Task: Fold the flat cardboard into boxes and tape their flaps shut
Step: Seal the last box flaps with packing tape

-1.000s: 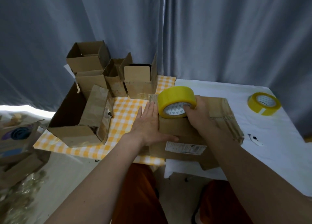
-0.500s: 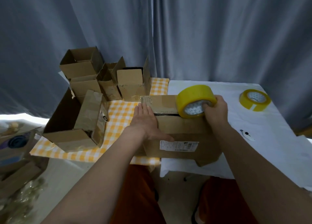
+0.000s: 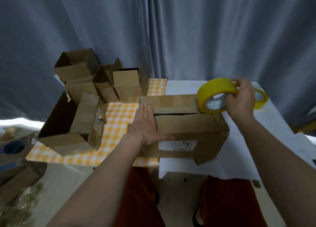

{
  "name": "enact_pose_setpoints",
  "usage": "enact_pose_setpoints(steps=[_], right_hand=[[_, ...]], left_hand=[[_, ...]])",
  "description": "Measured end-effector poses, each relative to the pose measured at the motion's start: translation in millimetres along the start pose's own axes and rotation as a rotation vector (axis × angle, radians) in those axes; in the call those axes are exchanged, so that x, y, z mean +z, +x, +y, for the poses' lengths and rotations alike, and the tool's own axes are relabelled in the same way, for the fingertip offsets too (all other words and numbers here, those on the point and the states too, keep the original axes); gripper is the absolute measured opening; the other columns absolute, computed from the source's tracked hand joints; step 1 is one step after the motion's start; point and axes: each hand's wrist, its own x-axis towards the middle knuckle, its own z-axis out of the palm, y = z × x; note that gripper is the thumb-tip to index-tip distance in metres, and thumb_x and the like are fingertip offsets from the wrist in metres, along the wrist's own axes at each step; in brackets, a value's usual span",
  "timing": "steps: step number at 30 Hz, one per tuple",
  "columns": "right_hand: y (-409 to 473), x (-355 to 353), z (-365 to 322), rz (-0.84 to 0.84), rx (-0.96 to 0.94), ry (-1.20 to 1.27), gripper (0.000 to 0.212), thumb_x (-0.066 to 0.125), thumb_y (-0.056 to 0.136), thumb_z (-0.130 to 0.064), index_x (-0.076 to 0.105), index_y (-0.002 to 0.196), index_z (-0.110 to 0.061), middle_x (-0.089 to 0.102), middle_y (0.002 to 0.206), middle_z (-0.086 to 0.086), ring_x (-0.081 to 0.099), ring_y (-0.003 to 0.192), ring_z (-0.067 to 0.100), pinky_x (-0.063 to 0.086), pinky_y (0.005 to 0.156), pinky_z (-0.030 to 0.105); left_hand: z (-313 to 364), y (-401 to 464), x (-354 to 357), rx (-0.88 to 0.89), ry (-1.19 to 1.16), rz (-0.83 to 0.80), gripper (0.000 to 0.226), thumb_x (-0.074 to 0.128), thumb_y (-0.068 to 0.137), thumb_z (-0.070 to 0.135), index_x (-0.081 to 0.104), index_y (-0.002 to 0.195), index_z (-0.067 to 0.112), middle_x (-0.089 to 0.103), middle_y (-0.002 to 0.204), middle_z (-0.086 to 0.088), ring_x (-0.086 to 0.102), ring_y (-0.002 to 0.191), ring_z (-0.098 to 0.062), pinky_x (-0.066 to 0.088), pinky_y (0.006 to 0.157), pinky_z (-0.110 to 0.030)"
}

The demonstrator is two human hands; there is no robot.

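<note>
A brown cardboard box (image 3: 188, 129) with a white label lies in front of me, its two top flaps meeting along a dark seam. My left hand (image 3: 145, 124) lies flat on the box's left end, fingers straight, pressing the flaps down. My right hand (image 3: 241, 98) grips a yellow tape roll (image 3: 213, 95) at the box's far right corner, thumb through the core. Clear tape seems to run along the far flap, hard to see.
Several small open cardboard boxes (image 3: 100, 84) stand at the back left on a yellow checked cloth (image 3: 118, 117). A long open box (image 3: 65, 131) lies at left. A second yellow tape roll (image 3: 261, 98) sits on the white cloth (image 3: 273, 132) behind my right hand. Grey curtains hang behind.
My right hand has carried the tape roll rightward along the box top, from its left part to its right end. The left hand stays pressed on the left end.
</note>
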Motion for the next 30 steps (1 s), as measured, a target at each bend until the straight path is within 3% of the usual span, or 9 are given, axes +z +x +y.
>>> enact_pose_setpoints(steps=[4, 7, 11, 14, 17, 30], right_hand=[[-13.3, 14.3, 5.1, -0.123, 0.293, 0.299, 0.028, 0.06, 0.086, -0.008, 0.056, 0.114, -0.002, 0.06, 0.111, 0.016, 0.055, 0.103, 0.029, 0.045, 0.089, 0.039], [-16.5, 15.9, 7.7, -0.205, 0.29, 0.365, 0.028, 0.058, 0.09, -0.01, 0.051, 0.117, -0.005, 0.057, 0.108, 0.013, 0.052, 0.096, 0.021, 0.044, 0.08, 0.032], [-1.5, 0.4, 10.4, -0.092, 0.226, 0.254, 0.027, 0.048, 0.089, -0.005, 0.049, 0.116, -0.005, 0.058, 0.11, 0.022, 0.055, 0.103, 0.037, 0.046, 0.088, 0.046], [6.8, -17.9, 22.3, -0.028, 0.173, 0.059, 0.037, 0.042, 0.085, -0.002, 0.046, 0.12, -0.011, 0.059, 0.113, 0.022, 0.054, 0.103, 0.039, 0.043, 0.084, 0.042], [8.4, -25.9, 35.8, -0.002, 0.118, -0.108, 0.044, 0.043, 0.086, -0.003, 0.047, 0.127, -0.017, 0.055, 0.123, 0.018, 0.051, 0.112, 0.039, 0.042, 0.088, 0.042], [5.4, -12.5, 70.5, -0.07, 0.051, -0.159, 0.05, 0.045, 0.089, -0.003, 0.042, 0.137, -0.017, 0.048, 0.132, 0.021, 0.047, 0.116, 0.044, 0.04, 0.094, 0.048]], left_hand=[[1.5, 1.4, -3.9, -0.007, 0.013, -0.023, 0.159, 0.028, 0.036, 0.105, -0.021, 0.146, 0.001, -0.023, 0.156, -0.019, -0.023, 0.144, -0.03, -0.01, 0.119, -0.041], [2.1, -1.2, -4.1, -0.002, 0.024, -0.016, 0.162, 0.015, 0.029, 0.106, -0.02, 0.146, 0.0, -0.023, 0.156, -0.019, -0.023, 0.144, -0.03, -0.011, 0.119, -0.04], [2.5, -2.2, -5.3, -0.006, 0.036, -0.012, 0.157, 0.019, 0.035, 0.105, -0.02, 0.147, 0.0, -0.023, 0.156, -0.018, -0.022, 0.144, -0.03, -0.009, 0.12, -0.041], [3.0, -4.8, -7.1, -0.006, 0.053, -0.018, 0.155, 0.019, 0.037, 0.103, -0.019, 0.147, 0.0, -0.022, 0.156, -0.019, -0.022, 0.145, -0.03, -0.009, 0.12, -0.04], [5.5, -5.7, -8.6, -0.005, 0.056, -0.028, 0.156, 0.016, 0.034, 0.102, -0.019, 0.147, 0.0, -0.022, 0.156, -0.019, -0.022, 0.145, -0.03, -0.009, 0.12, -0.04], [5.6, -3.1, -7.4, -0.001, 0.042, -0.032, 0.16, 0.01, 0.029, 0.105, -0.018, 0.147, 0.0, -0.021, 0.157, -0.018, -0.022, 0.145, -0.029, -0.012, 0.118, -0.037]])
